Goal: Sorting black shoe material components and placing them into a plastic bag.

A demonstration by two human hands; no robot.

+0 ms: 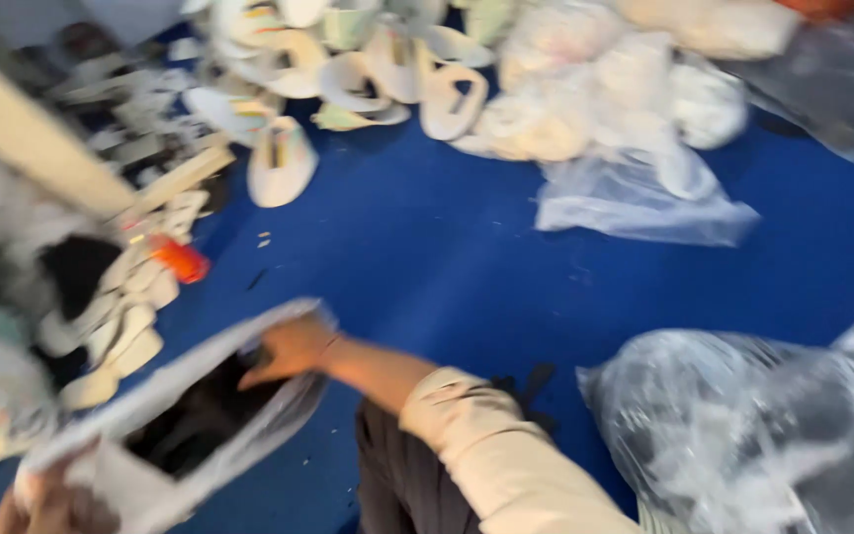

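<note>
The view is motion-blurred. A whitish plastic bag (pixel 185 391) with dark contents lies open at the lower left on the blue surface (pixel 427 257). My right hand (pixel 291 348), on a beige-sleeved arm reaching in from the bottom middle, grips the bag's upper rim at its mouth. My left hand (pixel 46 506) shows only partly at the bottom left corner and holds the bag's near edge. The two hands keep the mouth spread apart. What the dark contents are cannot be made out.
Piles of white shoe-shaped pieces (pixel 348 69) lie along the top and down the left side (pixel 111 336). A small orange-red object (pixel 180 260) sits among them. A pale wooden bar (pixel 32 138) crosses the upper left. Clear plastic bags lie at upper right (pixel 635 203) and lower right (pixel 743 425).
</note>
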